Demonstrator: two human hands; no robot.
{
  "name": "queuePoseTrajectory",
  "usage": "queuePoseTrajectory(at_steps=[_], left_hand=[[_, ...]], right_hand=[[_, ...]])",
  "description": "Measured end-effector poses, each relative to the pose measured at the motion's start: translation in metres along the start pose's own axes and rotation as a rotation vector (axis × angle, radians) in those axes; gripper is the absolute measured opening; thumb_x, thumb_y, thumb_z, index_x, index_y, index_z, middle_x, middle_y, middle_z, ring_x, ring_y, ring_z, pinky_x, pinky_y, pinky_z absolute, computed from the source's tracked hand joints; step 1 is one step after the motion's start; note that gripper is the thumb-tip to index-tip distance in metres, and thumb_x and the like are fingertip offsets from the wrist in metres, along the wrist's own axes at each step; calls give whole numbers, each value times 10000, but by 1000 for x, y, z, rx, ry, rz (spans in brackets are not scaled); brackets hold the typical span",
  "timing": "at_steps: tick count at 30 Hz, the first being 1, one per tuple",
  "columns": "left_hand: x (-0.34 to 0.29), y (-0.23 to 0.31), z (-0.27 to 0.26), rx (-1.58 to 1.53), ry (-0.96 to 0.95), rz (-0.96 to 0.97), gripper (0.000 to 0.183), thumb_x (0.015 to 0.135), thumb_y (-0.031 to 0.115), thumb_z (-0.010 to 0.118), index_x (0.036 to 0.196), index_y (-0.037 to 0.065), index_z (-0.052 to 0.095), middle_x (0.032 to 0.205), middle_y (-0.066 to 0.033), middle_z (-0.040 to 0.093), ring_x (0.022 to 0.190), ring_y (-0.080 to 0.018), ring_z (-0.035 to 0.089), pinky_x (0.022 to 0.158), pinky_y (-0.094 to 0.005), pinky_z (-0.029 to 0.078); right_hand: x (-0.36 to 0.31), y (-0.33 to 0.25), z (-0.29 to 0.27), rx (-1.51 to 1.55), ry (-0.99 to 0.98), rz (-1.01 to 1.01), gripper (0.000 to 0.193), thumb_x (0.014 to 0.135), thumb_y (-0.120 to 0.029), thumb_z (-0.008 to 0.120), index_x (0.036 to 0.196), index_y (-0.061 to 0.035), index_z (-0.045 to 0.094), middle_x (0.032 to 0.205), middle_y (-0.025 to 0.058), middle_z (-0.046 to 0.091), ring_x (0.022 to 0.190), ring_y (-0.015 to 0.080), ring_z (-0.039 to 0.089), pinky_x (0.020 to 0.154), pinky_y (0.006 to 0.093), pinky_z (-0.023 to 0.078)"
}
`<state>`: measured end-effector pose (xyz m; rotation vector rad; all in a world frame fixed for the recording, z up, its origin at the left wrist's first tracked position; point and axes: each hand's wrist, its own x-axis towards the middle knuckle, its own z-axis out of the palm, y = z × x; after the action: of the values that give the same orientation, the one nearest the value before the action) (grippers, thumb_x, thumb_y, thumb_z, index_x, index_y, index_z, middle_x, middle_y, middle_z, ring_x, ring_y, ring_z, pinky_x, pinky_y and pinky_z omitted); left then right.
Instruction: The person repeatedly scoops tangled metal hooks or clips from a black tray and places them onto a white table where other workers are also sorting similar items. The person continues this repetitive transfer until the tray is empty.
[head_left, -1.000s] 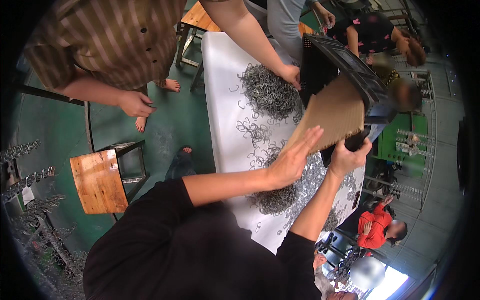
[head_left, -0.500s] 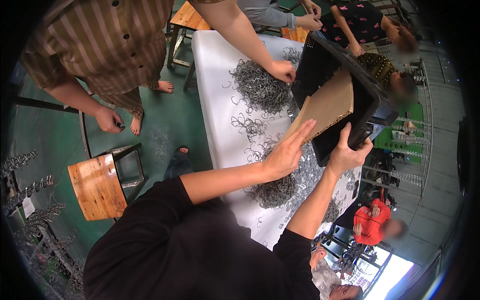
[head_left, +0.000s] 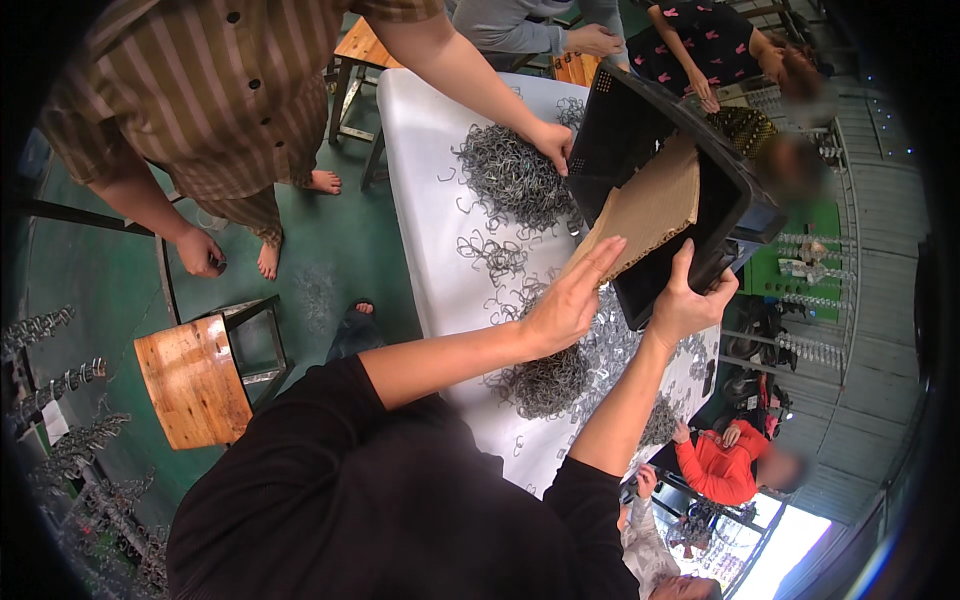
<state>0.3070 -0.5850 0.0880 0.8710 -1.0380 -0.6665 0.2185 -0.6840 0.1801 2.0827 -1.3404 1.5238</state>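
A black plastic crate [head_left: 622, 130] is tilted over the white-covered table. My right hand [head_left: 690, 310] grips its near rim, thumb on the inner side and fingers round the outside. My left hand [head_left: 572, 310] is on a piece of brown cardboard [head_left: 648, 205] that slants into the crate; its fingers lie stretched along the cardboard's near edge and its thumb is hidden. Another person's hand [head_left: 552, 145] touches the crate's far left corner. Below are heaps of grey metal hooks [head_left: 510, 180] and, beneath my forearms, small shiny metal pieces [head_left: 605, 350].
The white table [head_left: 420, 190] has loose hooks scattered over it. A wooden stool [head_left: 193, 380] stands at the left, near a person in a striped shirt [head_left: 230, 90]. Other people sit around the far and right sides, one in a red top [head_left: 718, 465]. Racks of hanging metal parts [head_left: 80, 430] line the left edge.
The crate and both my hands have shifted slightly left in the picture. The person in red has moved an arm toward the table. My hold on the crate and cardboard looks the same.
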Motion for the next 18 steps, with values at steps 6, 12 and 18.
queuePoseTrajectory(at_steps=[6,12,18], left_hand=[[0,-1,1,3,-6,-5,750,762,-149,401,1474,35,253,1477,-231,308,1370,-373,318,1114,-393,313],[-1,-2,3,26,14,-9,739,779,-168,392,1473,58,273,1486,-220,306,1362,-371,340,1086,-384,350],[0,-2,4,22,14,-5,732,787,-164,398,1472,66,281,1482,-222,311,1352,-377,354,1080,-387,359]], right_hand=[[1,3,-2,3,-16,27,379,716,-246,838,831,-12,563,675,63,633,555,154,601,552,272,495],[2,3,-5,-32,-24,-23,388,715,-253,839,842,-14,560,682,64,640,565,155,612,560,274,498],[4,1,-7,-50,-14,-14,399,713,-252,842,848,-11,554,683,75,645,577,156,623,569,269,500]])
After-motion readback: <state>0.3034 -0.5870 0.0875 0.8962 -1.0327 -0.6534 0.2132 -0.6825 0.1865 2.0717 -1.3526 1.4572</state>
